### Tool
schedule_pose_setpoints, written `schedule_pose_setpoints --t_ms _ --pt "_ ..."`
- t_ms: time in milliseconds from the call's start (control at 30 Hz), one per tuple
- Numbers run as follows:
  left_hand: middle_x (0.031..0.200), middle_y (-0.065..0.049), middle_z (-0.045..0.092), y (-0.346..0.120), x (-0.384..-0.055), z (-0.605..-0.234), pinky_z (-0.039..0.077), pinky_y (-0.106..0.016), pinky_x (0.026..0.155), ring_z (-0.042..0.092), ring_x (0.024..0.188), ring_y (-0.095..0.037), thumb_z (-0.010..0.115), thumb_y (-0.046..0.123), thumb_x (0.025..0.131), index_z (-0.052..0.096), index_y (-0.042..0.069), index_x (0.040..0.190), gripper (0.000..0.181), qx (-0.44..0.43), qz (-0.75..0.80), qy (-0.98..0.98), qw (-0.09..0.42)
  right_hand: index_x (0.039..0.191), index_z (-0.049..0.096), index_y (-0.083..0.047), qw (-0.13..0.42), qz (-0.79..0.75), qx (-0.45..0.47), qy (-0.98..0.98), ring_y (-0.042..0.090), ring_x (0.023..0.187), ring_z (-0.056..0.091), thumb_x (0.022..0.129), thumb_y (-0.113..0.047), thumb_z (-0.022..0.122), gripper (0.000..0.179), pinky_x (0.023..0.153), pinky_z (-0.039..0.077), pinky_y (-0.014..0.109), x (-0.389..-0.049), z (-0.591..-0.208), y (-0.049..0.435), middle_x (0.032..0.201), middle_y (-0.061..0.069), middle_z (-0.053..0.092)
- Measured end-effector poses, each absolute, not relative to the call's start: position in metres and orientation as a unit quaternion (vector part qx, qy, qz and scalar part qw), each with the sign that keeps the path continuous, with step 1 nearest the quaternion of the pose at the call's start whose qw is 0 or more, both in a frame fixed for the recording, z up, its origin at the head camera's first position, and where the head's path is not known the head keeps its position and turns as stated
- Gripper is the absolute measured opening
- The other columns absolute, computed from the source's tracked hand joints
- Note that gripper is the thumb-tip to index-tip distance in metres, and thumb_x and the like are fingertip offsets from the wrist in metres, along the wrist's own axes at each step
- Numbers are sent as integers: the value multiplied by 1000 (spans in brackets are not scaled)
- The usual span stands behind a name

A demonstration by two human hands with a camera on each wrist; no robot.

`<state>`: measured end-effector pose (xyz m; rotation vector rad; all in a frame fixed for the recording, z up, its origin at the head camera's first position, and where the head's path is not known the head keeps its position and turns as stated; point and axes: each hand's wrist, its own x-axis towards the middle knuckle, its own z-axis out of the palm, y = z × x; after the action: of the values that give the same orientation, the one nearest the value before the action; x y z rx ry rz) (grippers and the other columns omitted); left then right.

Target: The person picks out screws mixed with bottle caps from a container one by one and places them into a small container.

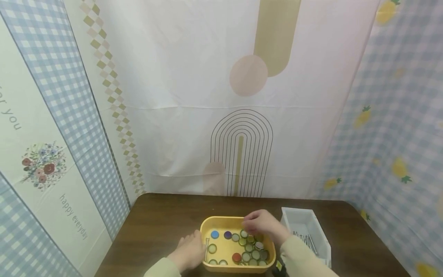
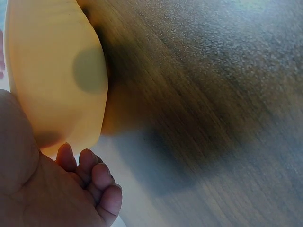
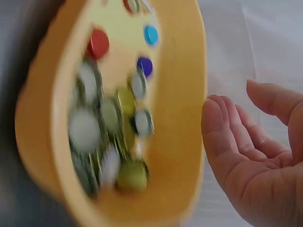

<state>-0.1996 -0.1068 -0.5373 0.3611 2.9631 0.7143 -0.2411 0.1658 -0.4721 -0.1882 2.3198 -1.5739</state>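
A yellow tray [image 1: 221,220] holds many bottle caps, most crowded at its right side. A red cap [image 1: 236,257], a blue cap [image 1: 215,234] and a purple cap [image 1: 227,235] lie among them. One long screw [image 1: 207,250] stands along the tray's left wall. My left hand [image 1: 189,250] is at the tray's left end, its fingers loosely bent outside the wall in the left wrist view, with nothing in them. Over the back right rim is my right hand [image 1: 264,224]. In the right wrist view its thumb and fingers are apart, with nothing between them.
To the right of the tray stands a white bin [image 1: 322,234] with several screws [image 1: 306,241] inside. A small black object [image 1: 278,269] lies by the right forearm, partly covered. The brown table [image 1: 155,215] meets a printed cloth at its back edge.
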Motion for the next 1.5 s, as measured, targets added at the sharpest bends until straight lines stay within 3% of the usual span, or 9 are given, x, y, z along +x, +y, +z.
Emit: schedule_pose_setpoints --t_ms 100,300,633,1000,1167,1267,1400,1500 --pt "79 -7 47 -107 -199 -537 37 -48 75 50 77 -27 51 23 90 48 -2 102 27 117 232 965 35 102 67 8 183 -552 -92 809 29 85 67 83 -8 69 25 76 55 42 -236 -479 142 99 14 67" --pt "78 -6 47 -108 -198 -535 37 -47 73 50 76 -27 53 23 90 48 -1 100 26 122 231 965 27 91 70 8 193 -554 -88 805 24 74 68 79 -3 69 16 70 56 40 -231 -497 98 83 15 70" --pt "78 -6 47 -107 -199 -537 36 -47 72 51 77 -27 51 23 92 48 1 97 23 123 237 963 27 75 66 11 181 -594 -27 783 31 66 70 72 7 66 5 62 56 38 -230 -516 54 71 23 68" --pt "79 -6 46 -107 -199 -536 35 -45 70 49 76 -26 51 23 91 46 2 97 22 130 233 963 31 61 64 3 148 -524 -17 839 21 48 64 60 6 66 4 49 52 31 -229 -526 41 55 12 64" --pt "79 -5 46 -108 -199 -535 34 -44 70 49 77 -25 53 24 89 46 2 98 25 126 229 965 35 48 50 -12 96 -443 -59 889 9 38 44 55 3 62 20 40 37 23 -230 -526 36 42 -4 48" --pt "79 -6 46 -108 -199 -536 35 -45 71 50 77 -27 54 23 88 47 1 98 26 123 227 966 28 51 47 -11 62 -398 -73 913 14 43 38 54 2 65 22 43 36 26 -230 -525 31 47 -3 43" --pt "77 -6 46 -107 -199 -537 36 -45 70 51 76 -28 53 23 88 48 1 96 23 121 225 967 18 66 54 -3 33 -360 -65 930 21 57 48 54 -1 73 23 59 48 38 -232 -526 27 61 4 51" --pt "77 -6 46 -107 -199 -537 36 -45 70 51 76 -27 52 23 89 49 1 97 24 124 225 966 23 67 54 -3 12 -324 -68 944 24 61 49 54 -1 74 23 63 49 41 -233 -526 28 63 5 52"
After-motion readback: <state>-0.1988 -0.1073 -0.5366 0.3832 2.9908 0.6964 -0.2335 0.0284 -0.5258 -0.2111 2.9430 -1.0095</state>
